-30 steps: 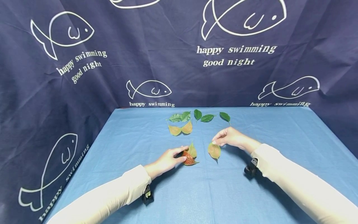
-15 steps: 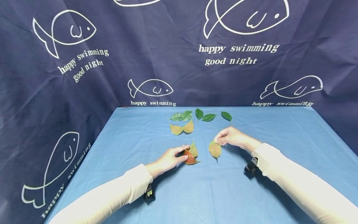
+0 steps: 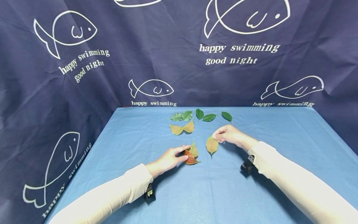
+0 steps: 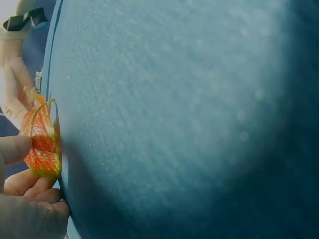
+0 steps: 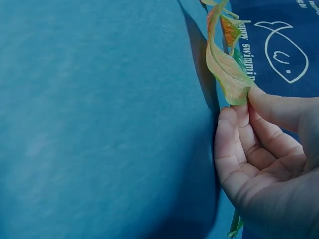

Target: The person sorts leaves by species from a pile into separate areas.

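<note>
Between thumb and fingertips, my left hand (image 3: pixel 169 160) pinches a red leaf (image 3: pixel 191 158); in the left wrist view the thumb lies across this red-orange leaf (image 4: pixel 42 142). A yellow-green leaf (image 3: pixel 193 150) shows just behind it, partly covered by the red one, near my index fingertip. To the right, my right hand (image 3: pixel 230 135) pinches a yellow leaf (image 3: pixel 212 145) by its upper edge, its pointed tip toward me. The right wrist view shows the thumb and index finger on the edge of this curled leaf (image 5: pixel 227 69), close over the cloth.
Two yellow leaves (image 3: pixel 182 128) lie tip to tip farther back. Behind them several green leaves (image 3: pixel 209 117) form a loose row near the table's far edge. A blue cloth (image 3: pixel 179 199) covers the table, and a dark curtain (image 3: pixel 184 71) with white fish drawings hangs behind.
My right hand has shifted slightly left and away from me with the yellow leaf, toward the red leaf's side. The left hand stays in place on the red leaf.
</note>
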`<state>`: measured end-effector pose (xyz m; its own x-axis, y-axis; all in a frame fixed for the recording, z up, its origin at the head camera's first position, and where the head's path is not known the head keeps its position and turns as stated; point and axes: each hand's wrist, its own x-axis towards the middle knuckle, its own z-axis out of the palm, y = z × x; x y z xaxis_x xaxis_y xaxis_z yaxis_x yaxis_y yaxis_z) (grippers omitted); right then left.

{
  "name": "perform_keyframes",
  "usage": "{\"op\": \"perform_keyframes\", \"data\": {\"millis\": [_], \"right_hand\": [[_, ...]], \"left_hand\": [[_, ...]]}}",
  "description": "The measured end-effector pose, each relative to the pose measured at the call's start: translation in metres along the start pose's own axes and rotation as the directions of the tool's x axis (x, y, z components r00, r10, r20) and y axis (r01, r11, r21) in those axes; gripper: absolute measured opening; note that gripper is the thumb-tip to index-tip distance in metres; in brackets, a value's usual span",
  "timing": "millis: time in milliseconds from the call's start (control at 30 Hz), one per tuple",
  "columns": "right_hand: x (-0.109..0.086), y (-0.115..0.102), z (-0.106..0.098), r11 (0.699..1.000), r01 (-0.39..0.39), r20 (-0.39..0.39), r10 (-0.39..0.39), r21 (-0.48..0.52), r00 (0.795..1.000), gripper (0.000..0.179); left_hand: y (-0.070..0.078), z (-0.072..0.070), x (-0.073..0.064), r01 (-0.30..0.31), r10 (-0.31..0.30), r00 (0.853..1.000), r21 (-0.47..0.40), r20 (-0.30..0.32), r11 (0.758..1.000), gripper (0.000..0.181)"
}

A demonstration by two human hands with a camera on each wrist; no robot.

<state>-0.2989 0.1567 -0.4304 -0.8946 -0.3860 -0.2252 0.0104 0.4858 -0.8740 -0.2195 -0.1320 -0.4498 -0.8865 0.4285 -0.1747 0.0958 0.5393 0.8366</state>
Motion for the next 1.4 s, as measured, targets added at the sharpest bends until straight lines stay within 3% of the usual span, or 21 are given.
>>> {"op": "perform_keyframes", "data": {"millis": [633,1200,1400], "right_hand": [[0.042,-0.016,-0.005,0.998,-0.057,-0.152,0.057,0.003,0.987,0.029],[0.067,-0.021,0.006,0.999,-0.009,-0.191,0.015,0.031,0.982,0.027],[0.070,-0.021,0.009,0.999,-0.028,-0.222,0.025,-0.015,0.975,0.026]], "left_hand": [[-0.002,0.000,0.001,-0.015,0.015,1.000,0.005,-0.005,1.000,0.050],[-0.001,0.002,0.003,-0.010,0.010,1.000,0.006,-0.015,1.000,0.049],[-0.003,0.001,0.002,-0.004,0.005,1.000,0.012,-0.012,1.000,0.049]]}}
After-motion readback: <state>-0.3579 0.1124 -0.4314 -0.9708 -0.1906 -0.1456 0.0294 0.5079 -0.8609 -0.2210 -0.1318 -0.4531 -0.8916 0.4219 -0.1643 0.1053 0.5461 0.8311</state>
